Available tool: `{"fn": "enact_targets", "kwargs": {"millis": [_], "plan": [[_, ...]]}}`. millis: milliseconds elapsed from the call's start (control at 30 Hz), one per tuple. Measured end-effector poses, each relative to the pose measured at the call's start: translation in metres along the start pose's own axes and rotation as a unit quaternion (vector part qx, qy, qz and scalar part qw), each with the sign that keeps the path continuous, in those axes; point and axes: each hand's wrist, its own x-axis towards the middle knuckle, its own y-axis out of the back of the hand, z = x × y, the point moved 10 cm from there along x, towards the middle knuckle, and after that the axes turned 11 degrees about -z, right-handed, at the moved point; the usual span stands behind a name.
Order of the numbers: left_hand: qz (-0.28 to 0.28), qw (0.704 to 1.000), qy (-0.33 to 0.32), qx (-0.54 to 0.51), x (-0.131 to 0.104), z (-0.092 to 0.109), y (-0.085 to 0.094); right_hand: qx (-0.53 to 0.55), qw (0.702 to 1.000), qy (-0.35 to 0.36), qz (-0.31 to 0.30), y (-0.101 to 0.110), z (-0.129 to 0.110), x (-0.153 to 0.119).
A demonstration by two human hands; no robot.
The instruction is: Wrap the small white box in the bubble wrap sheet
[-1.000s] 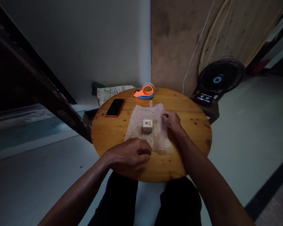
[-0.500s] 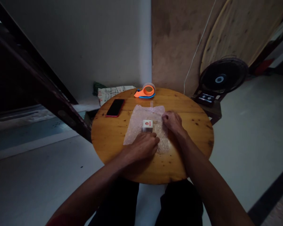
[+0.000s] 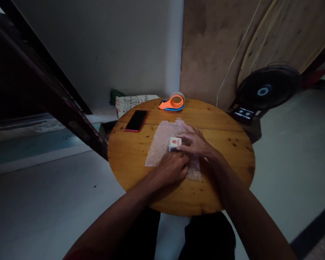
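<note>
A small white box (image 3: 175, 142) with red print sits on a sheet of bubble wrap (image 3: 158, 144) on the round wooden table. My left hand (image 3: 173, 167) lies close against the near side of the box, its fingers curled. What those fingers hold, if anything, is hidden. My right hand (image 3: 195, 142) is over the right part of the wrap, thumb and fingers apart. Its thumb tip reaches the box's right side, and the fingers stretch along the wrap's far right. The hands cover much of the wrap's right half.
At the far edge of the table (image 3: 222, 195) stands an orange and blue tape dispenser (image 3: 165, 105). A phone (image 3: 136, 120) lies at the far left. Beyond the table to the right are a black fan (image 3: 268, 86) and a wooden disc (image 3: 284, 36) against the wall.
My right hand has moved left from the wrap's right edge to the box, and its fingers have spread. My left hand stays curled by the box. The view has shifted slightly.
</note>
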Motion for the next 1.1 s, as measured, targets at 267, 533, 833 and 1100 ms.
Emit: {"fn": "enact_targets", "kwargs": {"millis": [267, 533, 833, 1100], "plan": [[0.025, 0.999, 0.019, -0.013, -0.005, 0.000, 0.008, 0.064, 0.990, -0.048, 0.114, 0.025, 0.025, -0.008], [-0.006, 1.000, 0.005, 0.011, 0.001, 0.002, 0.003, 0.038, 0.920, -0.175, 0.349, 0.079, 0.070, -0.061], [0.005, 1.000, 0.014, 0.017, -0.001, 0.002, 0.004, -0.132, 0.876, -0.352, 0.301, 0.085, 0.079, -0.116], [-0.012, 0.999, 0.028, 0.011, 0.007, -0.004, -0.007, -0.050, 0.998, 0.025, 0.039, 0.002, -0.059, -0.012]]}}
